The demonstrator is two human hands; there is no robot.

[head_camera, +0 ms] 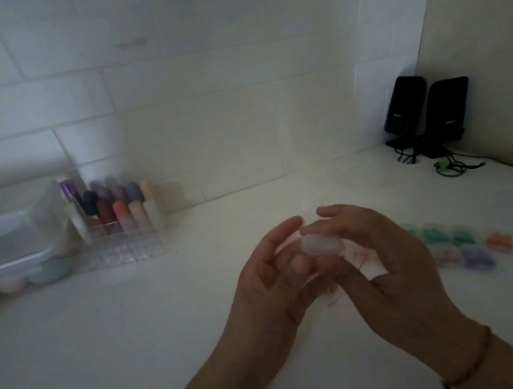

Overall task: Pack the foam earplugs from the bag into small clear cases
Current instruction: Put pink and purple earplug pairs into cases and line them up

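Pale pink and translucent, the small clear case (321, 244) is held above the white counter (103, 334), between both hands at the centre of the view. Left hand (271, 278) curls its fingers around the case's near-left side; right hand (377, 256) arches over it, fingertips pinching the top edge. Blur hides whether the lid is seated. Judgement: this is the closing step. Press evenly along the rim with the thumbs supporting underneath, and check that no foam is caught in the seam. Filled cases (455, 244), green, purple and orange, lie in rows to the right on the counter. A clear organiser of coloured tubes (121, 211) stands far left; black speakers (429, 112) far right.
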